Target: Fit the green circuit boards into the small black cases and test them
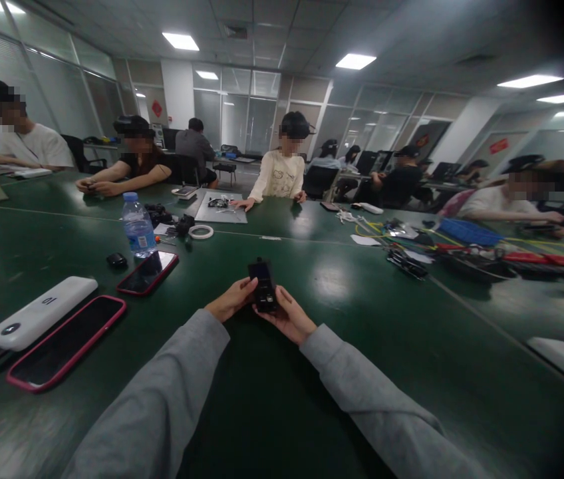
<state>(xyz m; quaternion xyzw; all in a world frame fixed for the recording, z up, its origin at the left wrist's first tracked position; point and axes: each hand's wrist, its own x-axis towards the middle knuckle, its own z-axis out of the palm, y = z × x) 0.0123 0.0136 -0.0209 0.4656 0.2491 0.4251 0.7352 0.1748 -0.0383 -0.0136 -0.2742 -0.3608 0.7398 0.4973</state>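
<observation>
Between my two hands is a small black electronic device (263,285), with a dark screen-like panel on its upper part and small pale marks near its lower end. My left hand (233,299) grips its left edge, the thumb lying along the side. On the other side, my right hand (292,317) holds the lower right edge, its fingers reaching underneath. The device is held upright, tilted towards me, over the green table (242,392). Its underside and some of my fingertips are hidden.
To the left lie a white power bank (42,311), a large red-edged phone (70,342), a smaller phone (148,273) and a water bottle (138,226). A tape roll (201,232) sits farther back. Cables and a blue tray (469,233) are at right. Several people sit around.
</observation>
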